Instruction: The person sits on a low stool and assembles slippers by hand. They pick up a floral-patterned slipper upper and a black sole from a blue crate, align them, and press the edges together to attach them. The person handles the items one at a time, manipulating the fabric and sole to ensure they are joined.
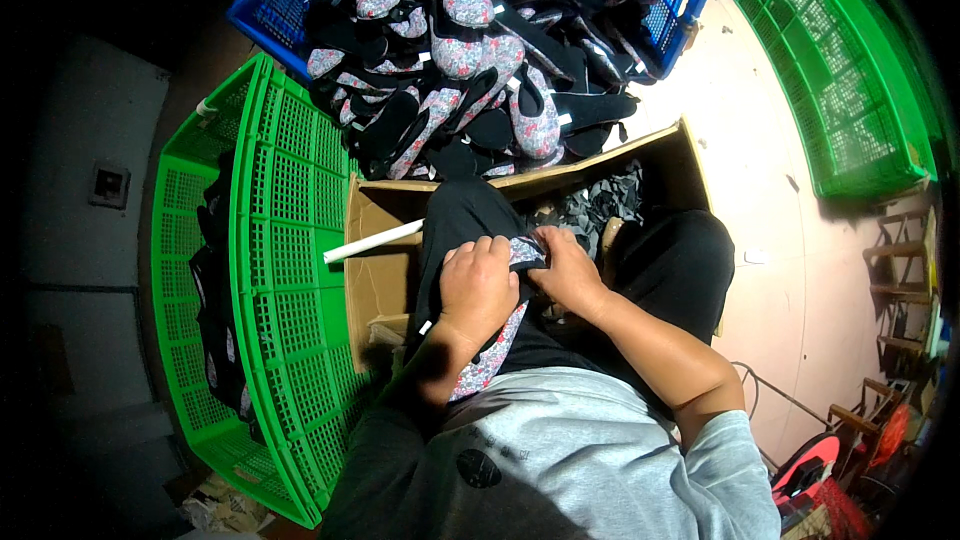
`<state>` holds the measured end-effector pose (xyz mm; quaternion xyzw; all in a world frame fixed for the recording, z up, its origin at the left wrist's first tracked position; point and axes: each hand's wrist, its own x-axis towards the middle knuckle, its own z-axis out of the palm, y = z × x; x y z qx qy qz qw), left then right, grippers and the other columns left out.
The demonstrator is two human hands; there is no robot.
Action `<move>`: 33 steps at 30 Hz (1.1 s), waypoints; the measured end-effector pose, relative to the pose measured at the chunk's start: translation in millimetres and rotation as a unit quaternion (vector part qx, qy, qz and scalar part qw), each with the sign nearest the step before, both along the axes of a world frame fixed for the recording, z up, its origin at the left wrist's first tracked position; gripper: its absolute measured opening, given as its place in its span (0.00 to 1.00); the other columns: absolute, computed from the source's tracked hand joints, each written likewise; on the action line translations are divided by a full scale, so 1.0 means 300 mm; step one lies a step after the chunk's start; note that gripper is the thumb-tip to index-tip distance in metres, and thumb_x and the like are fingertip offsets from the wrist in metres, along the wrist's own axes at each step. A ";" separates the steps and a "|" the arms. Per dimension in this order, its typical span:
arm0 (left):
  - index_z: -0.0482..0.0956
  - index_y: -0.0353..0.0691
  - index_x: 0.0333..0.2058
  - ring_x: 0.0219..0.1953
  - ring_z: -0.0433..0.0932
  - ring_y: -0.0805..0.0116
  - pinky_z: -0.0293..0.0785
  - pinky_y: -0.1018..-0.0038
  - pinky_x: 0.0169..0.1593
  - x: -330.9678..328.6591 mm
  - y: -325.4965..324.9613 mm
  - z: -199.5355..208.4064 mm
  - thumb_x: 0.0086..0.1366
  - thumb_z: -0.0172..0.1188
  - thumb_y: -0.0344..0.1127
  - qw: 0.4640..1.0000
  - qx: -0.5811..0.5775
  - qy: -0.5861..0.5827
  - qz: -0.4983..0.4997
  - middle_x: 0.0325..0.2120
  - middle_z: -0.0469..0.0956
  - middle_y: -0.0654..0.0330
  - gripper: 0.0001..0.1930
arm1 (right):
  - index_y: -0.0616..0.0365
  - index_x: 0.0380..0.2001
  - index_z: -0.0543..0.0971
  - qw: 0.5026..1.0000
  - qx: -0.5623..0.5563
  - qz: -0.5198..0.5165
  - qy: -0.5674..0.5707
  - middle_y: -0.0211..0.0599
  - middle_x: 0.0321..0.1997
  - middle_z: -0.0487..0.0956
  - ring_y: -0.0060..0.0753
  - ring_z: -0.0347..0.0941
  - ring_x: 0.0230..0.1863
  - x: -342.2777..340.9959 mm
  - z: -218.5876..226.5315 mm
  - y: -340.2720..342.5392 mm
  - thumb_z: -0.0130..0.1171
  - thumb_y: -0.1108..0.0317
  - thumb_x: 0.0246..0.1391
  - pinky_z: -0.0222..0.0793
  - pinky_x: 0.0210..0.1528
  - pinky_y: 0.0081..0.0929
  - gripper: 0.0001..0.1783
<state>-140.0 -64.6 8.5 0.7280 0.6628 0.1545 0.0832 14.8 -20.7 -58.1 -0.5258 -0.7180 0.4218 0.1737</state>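
A floral fabric shoe (492, 362) with dark edging lies across my lap. My left hand (482, 285) is closed over its middle, fingers curled and knuckles up. At its far end, my right hand (570, 270) pinches the dark edge between thumb and fingers. Much of the shoe is hidden under my left hand, and I cannot make out a tool in either hand. Beyond my knees, a large heap of similar floral shoes with black soles (540, 120) spills from a blue crate (272, 10).
An open cardboard box (385, 285) around my legs holds dark scraps (610, 202). A white tube (375, 240) juts beside my left knee. One green crate (290, 270) stands at left with dark pieces inside; another green crate (835, 70) is far right. Wooden racks (900, 280) line the right.
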 end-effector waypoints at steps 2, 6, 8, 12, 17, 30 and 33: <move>0.71 0.41 0.29 0.35 0.76 0.52 0.71 0.59 0.39 -0.002 -0.004 0.009 0.46 0.64 0.28 1.000 -0.007 -0.025 0.010 0.28 0.73 0.57 0.11 | 0.61 0.49 0.70 1.000 -0.002 0.007 -0.013 0.55 0.49 0.74 0.57 0.73 0.51 -0.005 0.012 0.004 0.61 0.68 0.46 0.70 0.52 0.43 0.25; 0.71 0.40 0.30 0.34 0.76 0.51 0.72 0.60 0.38 0.016 -0.018 0.045 0.47 0.63 0.27 0.999 -0.015 -0.030 0.005 0.28 0.74 0.56 0.11 | 0.62 0.45 0.72 1.000 0.006 0.003 -0.025 0.54 0.43 0.77 0.57 0.74 0.49 -0.013 0.005 0.011 0.56 0.75 0.45 0.70 0.50 0.45 0.20; 0.72 0.40 0.31 0.35 0.76 0.51 0.72 0.61 0.39 0.015 -0.023 0.058 0.47 0.64 0.26 0.999 -0.014 -0.034 -0.006 0.29 0.73 0.56 0.12 | 0.62 0.43 0.74 1.000 0.011 -0.011 -0.006 0.53 0.41 0.78 0.58 0.74 0.47 -0.013 0.019 0.013 0.54 0.77 0.44 0.70 0.49 0.45 0.18; 0.75 0.39 0.42 0.41 0.75 0.51 0.72 0.62 0.44 0.017 -0.007 0.083 0.46 0.65 0.25 1.000 0.013 -0.020 -0.010 0.35 0.75 0.55 0.21 | 0.63 0.39 0.75 0.998 0.048 -0.017 0.028 0.54 0.39 0.78 0.59 0.75 0.44 -0.002 0.011 0.032 0.54 0.78 0.42 0.70 0.47 0.46 0.16; 0.75 0.36 0.50 0.45 0.73 0.53 0.71 0.63 0.50 0.008 0.030 -0.042 0.44 0.61 0.23 0.998 0.054 0.024 -0.026 0.43 0.76 0.55 0.29 | 0.62 0.35 0.76 0.991 0.114 -0.019 0.067 0.52 0.36 0.78 0.58 0.75 0.42 0.027 0.027 0.050 0.55 0.78 0.41 0.70 0.44 0.47 0.12; 0.78 0.29 0.39 0.36 0.76 0.50 0.73 0.61 0.44 -0.025 -0.019 -0.007 0.40 0.55 0.19 0.976 0.150 -0.054 -0.146 0.35 0.78 0.49 0.21 | 0.62 0.27 0.72 0.965 0.125 0.141 0.181 0.48 0.29 0.74 0.56 0.73 0.35 0.100 0.140 0.057 0.59 0.78 0.38 0.68 0.37 0.43 0.09; 0.78 0.29 0.38 0.37 0.77 0.50 0.73 0.61 0.44 -0.043 -0.042 0.051 0.40 0.56 0.19 0.975 0.116 -0.050 -0.183 0.35 0.79 0.49 0.21 | 0.61 0.26 0.72 0.950 0.117 0.182 0.225 0.46 0.28 0.73 0.54 0.72 0.33 0.095 0.135 0.051 0.60 0.79 0.35 0.67 0.34 0.40 0.11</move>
